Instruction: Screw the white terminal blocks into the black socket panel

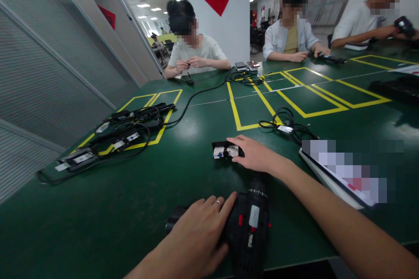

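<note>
A black cordless drill [253, 226] lies on its side near the front edge, its numbered collar pointing away from me. My left hand [199, 222], with a ring on one finger, rests over the drill's handle, thumb and fingers closed on it. Farther forward, my right hand [252, 152] pinches the right end of a small black case [218, 144] between thumb and fingers. Small white pieces [219, 152] with a bit of blue show inside that case; their exact kind is unclear. The case sits on the green tabletop.
Yellow tape rectangles [238, 128] mark the green table [183, 157]. Black cabled devices [124, 133] lie at left, and a coiled cable [288, 124] lies ahead of my right forearm. A tablet-like slab [321, 178] is at right. Several people sit across, working with their hands.
</note>
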A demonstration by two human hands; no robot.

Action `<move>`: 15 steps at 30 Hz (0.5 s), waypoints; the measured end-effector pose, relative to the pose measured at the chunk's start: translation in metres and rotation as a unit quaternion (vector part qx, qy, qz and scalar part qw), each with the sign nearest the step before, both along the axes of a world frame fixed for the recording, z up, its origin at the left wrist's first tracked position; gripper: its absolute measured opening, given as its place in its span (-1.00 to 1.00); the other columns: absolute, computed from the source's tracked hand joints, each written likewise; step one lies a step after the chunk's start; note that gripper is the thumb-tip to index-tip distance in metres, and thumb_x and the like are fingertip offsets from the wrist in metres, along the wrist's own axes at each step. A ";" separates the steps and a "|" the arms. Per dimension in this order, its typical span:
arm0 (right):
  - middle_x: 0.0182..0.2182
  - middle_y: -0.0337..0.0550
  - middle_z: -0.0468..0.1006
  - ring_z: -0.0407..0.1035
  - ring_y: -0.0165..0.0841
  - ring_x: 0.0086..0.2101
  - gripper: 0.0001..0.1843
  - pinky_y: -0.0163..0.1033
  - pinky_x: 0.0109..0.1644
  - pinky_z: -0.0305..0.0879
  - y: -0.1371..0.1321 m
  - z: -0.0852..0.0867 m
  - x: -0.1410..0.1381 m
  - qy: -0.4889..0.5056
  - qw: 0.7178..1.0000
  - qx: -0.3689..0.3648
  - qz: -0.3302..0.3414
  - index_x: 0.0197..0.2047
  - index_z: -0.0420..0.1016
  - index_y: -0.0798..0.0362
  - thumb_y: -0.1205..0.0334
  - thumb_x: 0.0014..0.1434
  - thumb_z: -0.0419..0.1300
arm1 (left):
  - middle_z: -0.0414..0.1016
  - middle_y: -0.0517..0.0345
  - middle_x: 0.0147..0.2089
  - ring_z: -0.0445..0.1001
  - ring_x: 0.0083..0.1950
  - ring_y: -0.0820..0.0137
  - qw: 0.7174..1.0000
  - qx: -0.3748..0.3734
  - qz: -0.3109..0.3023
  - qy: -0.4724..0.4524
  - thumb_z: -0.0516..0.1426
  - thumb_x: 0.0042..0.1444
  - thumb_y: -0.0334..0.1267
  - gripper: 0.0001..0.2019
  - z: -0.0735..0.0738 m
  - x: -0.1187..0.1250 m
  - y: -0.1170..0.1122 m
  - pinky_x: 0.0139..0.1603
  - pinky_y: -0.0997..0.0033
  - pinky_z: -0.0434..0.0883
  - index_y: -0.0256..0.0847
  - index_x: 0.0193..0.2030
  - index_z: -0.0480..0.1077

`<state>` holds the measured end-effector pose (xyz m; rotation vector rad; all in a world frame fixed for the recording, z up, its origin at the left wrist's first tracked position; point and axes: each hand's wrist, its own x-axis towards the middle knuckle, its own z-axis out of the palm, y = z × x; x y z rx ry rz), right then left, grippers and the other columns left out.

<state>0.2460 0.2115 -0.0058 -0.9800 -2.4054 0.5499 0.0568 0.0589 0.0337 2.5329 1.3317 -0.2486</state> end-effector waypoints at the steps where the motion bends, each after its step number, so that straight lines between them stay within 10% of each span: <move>1: 0.14 0.03 0.33 0.33 -0.11 0.02 -0.46 0.14 0.04 0.29 0.000 -0.001 0.000 -0.002 1.000 0.002 -0.002 0.22 0.18 0.01 0.13 0.21 0.16 | 0.30 -0.22 0.16 0.36 0.09 0.05 1.000 0.000 0.002 -0.004 0.04 -0.05 -0.31 -0.23 0.000 0.000 0.001 0.06 -0.08 0.36 -0.26 0.35 -0.09; 7: 0.09 0.08 0.40 0.36 -0.10 -0.02 -0.42 0.10 0.04 0.31 -0.005 0.011 -0.005 -0.002 0.999 0.028 -0.030 0.20 0.25 0.08 0.10 0.14 0.22 | 0.36 -0.19 0.12 0.39 0.05 0.05 1.000 0.010 -0.011 -0.027 0.06 -0.09 -0.35 -0.22 -0.008 -0.005 0.001 0.05 -0.08 0.38 -0.29 0.34 -0.07; 15: -0.10 -0.06 0.52 0.38 -0.24 -0.09 -0.69 -0.11 0.05 0.26 -0.078 0.103 0.032 0.171 0.950 0.169 -0.201 0.03 0.41 0.08 0.37 0.22 0.09 | 0.42 -0.01 0.04 0.45 -0.02 0.18 0.982 0.038 -0.007 -0.185 0.11 -0.03 -0.33 -0.13 0.003 -0.015 -0.021 -0.04 0.08 0.47 -0.02 0.36 -0.29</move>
